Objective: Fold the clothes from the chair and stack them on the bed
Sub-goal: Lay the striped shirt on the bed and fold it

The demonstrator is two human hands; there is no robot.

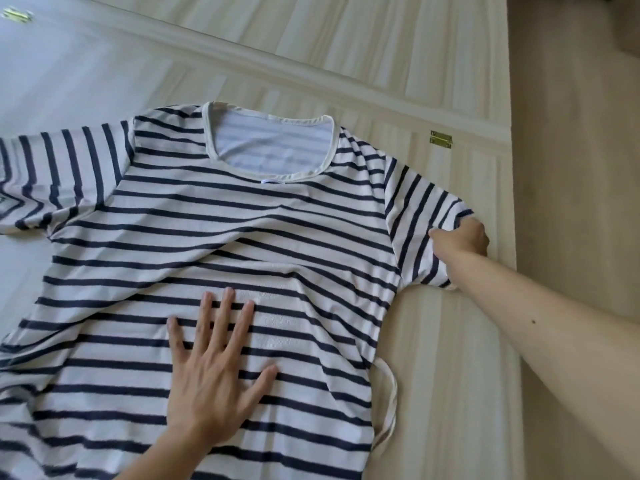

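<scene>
A white shirt with navy stripes [214, 216] lies spread flat on the pale bed cover [450, 341], neckline pointing away from me, both short sleeves out to the sides. My left hand [214, 372] presses flat on the middle of the shirt's body with fingers straight and spread. My right hand [464, 239] reaches out to the right sleeve and grips its hem, fingers curled into the cloth. A thin white tie strip [389, 403] hangs off the shirt's right side seam.
The bed's right edge runs down near the right of the view, with beige floor [571, 168] beyond it. A pale panelled headboard or wall [311, 39] with a small brass hinge [441, 139] lies past the neckline. Another brass fitting [17, 14] sits top left.
</scene>
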